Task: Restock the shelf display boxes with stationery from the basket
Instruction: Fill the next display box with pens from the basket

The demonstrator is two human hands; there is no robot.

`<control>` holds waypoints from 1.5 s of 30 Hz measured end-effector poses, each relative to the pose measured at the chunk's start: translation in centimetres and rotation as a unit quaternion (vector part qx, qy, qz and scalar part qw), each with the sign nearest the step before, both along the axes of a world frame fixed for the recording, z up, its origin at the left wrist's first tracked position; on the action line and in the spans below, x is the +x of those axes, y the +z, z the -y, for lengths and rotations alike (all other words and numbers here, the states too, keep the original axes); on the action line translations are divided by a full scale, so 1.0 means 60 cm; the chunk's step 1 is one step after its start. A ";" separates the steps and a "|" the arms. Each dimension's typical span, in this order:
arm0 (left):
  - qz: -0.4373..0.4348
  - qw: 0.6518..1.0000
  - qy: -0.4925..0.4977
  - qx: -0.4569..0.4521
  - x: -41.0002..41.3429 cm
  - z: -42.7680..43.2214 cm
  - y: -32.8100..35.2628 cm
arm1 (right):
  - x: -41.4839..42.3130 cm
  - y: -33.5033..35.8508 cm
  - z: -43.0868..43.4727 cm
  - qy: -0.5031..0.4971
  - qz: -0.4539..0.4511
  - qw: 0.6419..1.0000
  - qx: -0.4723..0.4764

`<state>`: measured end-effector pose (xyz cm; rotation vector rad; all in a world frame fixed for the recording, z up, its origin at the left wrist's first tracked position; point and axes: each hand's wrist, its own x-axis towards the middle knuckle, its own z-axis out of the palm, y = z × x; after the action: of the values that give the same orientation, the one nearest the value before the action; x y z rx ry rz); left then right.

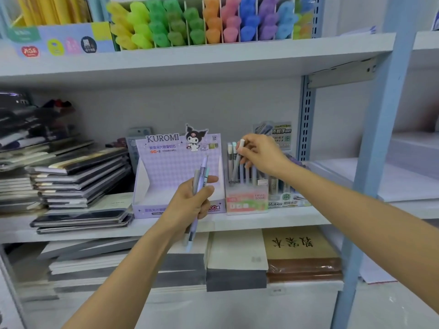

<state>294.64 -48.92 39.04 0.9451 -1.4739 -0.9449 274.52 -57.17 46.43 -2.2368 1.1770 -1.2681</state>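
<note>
Nearest me, my left hand (192, 198) is holding a little bunch of pens (200, 173), fingers curled tight round them. My right hand (260, 154) is pinching one grey pen (236, 165), tip down at the pink box (247, 201) on the shelf (297, 220). I am guessing it next needs sliding straight into a free slot. Pens are looking thin, round, smooth plastic; the box, shiny card.

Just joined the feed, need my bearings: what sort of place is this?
Probably a stationery shop: the shelving holds a Kuromi display box, a pen display box, colour-sorted rows of what look like highlighters above, and stacked notebooks at left.
</note>
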 end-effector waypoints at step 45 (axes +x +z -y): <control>-0.048 0.995 0.084 0.012 -0.058 -0.054 0.049 | -0.059 0.059 -0.088 0.083 0.335 0.938 0.026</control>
<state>291.16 -45.68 41.98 1.0117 -1.2837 -0.8736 270.97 -51.89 49.95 -1.5984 0.7281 -1.7003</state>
